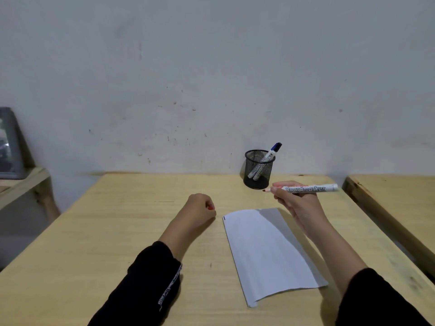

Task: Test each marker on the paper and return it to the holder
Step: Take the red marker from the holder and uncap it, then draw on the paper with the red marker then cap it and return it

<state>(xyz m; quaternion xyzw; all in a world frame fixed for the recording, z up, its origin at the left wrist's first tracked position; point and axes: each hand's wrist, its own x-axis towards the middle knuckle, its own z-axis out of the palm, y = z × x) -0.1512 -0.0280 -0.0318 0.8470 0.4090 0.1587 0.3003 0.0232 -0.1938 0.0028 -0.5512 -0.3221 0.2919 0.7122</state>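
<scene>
A scuffed, pale grey wall [211,78] fills the upper frame. Below it a light wooden surface [117,231] spans the middle. Another wooden table [400,196] sits at right; a wooden shelf [26,182] at left holds a grey bin [10,147].

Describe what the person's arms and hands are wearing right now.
Both arms wear long black sleeves pushed back above the wrists. The left sleeve has a thin white patterned strip running along its seam near the cuff; the right sleeve looks plain black. The left hand and right hand are bare: no gloves, rings or watch visible.
</scene>
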